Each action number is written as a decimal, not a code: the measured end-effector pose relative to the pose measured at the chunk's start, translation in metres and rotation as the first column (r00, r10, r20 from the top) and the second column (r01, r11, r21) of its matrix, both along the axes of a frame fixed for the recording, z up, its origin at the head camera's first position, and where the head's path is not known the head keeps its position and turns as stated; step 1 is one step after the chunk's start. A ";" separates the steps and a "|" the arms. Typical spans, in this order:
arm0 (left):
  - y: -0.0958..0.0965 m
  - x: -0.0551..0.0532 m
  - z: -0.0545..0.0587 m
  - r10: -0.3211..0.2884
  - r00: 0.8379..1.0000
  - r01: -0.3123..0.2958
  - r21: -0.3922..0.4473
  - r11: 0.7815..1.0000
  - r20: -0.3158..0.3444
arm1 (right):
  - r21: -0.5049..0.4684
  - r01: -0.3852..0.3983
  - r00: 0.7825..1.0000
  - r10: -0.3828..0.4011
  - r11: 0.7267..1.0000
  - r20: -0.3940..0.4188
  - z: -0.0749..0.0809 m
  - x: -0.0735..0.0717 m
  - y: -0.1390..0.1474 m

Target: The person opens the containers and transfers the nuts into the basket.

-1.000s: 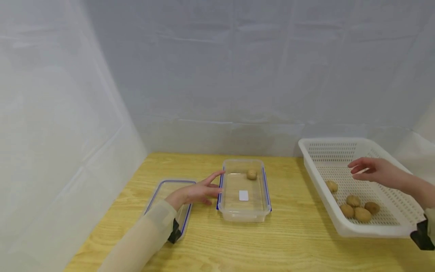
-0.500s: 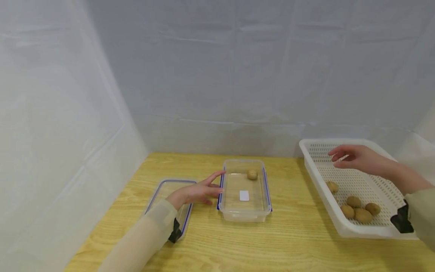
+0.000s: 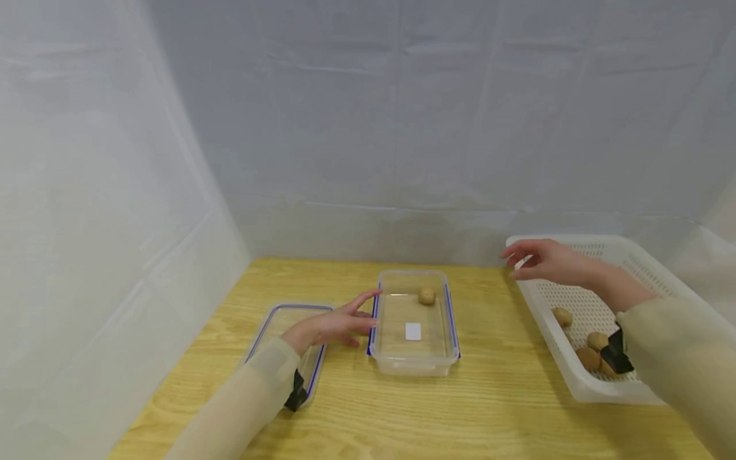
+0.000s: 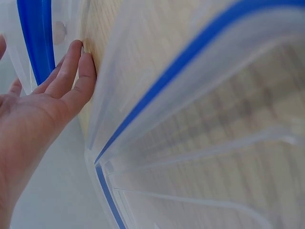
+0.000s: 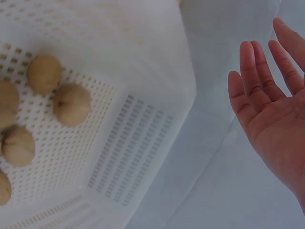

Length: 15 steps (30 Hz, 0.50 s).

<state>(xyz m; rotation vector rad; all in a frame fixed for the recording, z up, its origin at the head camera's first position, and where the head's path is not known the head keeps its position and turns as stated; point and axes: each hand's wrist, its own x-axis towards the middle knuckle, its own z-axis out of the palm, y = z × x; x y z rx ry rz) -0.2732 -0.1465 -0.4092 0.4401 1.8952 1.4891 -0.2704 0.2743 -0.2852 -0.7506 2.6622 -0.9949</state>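
My left hand (image 3: 339, 322) has its fingers spread, fingertips right at the left rim of a clear plastic food container (image 3: 397, 367) with blue edging. Inside that container, toward the back, sits one round tan ball (image 3: 427, 296), like a small potato or walnut. My right hand (image 3: 543, 260) hangs over the far left corner of a white perforated basket (image 3: 581, 386). The right wrist view shows its palm bare and its fingers (image 5: 255, 81) loosely extended. Several similar tan balls (image 5: 71, 105) lie in the basket, some hidden behind the right sleeve in the head view.
A clear lid with a blue seal (image 3: 290, 306) lies on the wooden table (image 3: 460, 415), partly under the left forearm. White sheeting (image 3: 368, 160) stands behind and at the sides. A white label (image 3: 413, 331) shows in the container.
My right hand has moved left, from above the middle of the basket to its far left rim. The left hand stays at the container.
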 end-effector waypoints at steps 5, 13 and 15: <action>0.000 0.001 0.000 0.001 1.000 -0.001 -0.004 1.000 -0.007 | -0.005 -0.020 0.999 0.020 1.000 0.028 -0.003 -0.006 -0.019; -0.001 0.002 0.001 0.003 1.000 -0.003 -0.011 1.000 -0.006 | 0.010 -0.039 0.999 0.038 0.999 0.023 -0.007 -0.010 -0.046; -0.002 0.001 0.001 0.007 1.000 -0.007 -0.009 1.000 -0.005 | 0.000 -0.045 0.999 0.045 0.999 0.028 -0.008 -0.011 -0.052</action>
